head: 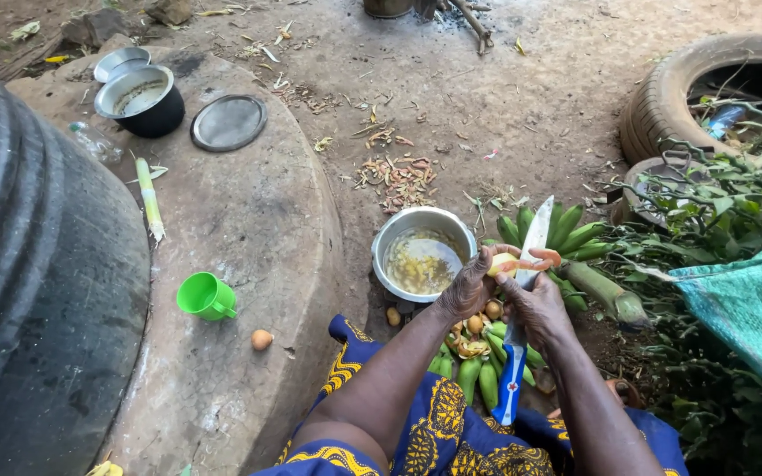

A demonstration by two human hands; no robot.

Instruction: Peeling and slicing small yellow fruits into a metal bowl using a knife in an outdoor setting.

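Observation:
My left hand (469, 286) grips a small peeled yellow banana (503, 262) just right of a metal bowl (399, 231) that holds yellowish water and peeled pieces. My right hand (535, 304) holds a long knife (533, 238) with a blue handle, its blade pointing away from me and lying against the banana. A curl of orange-yellow peel hangs at the blade. Green bananas (566, 231) lie in a bunch behind the hands, and more green bananas (478, 375) with peel scraps lie below them by my blue and yellow patterned skirt.
A round concrete slab (249, 238) on the left carries a green plastic cup (205, 296), a black pot (143, 101), a metal lid (228, 122) and a plastic bottle. A big dark tank (37, 291) fills the left edge. An old tyre (707, 84), leafy branches and a green tarp (751, 304) are on the right.

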